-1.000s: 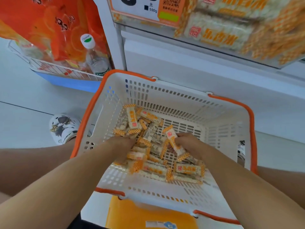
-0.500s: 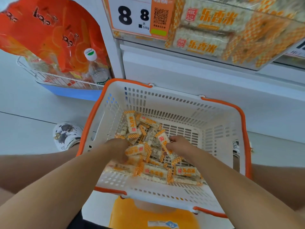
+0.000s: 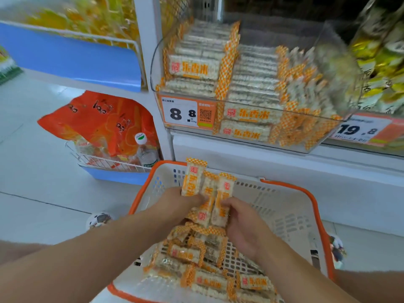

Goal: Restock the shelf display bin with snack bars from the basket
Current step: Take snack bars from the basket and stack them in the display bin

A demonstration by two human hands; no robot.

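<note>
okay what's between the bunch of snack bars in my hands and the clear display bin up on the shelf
In the head view, the far rim of the basket and the white shelf base panel lie between the held snack bars and the display bin. Nothing else blocks the way.

Bin price tag [image 3: 179, 113] reads "8 8"; neighbouring tag [image 3: 358, 129] "19.8"

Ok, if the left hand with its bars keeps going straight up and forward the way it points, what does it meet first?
Likely the clear front wall of the bin. The left hand holds its bars upright over the basket, aimed at the shelf. Nothing shows in between, though depth is hard to judge.
</note>
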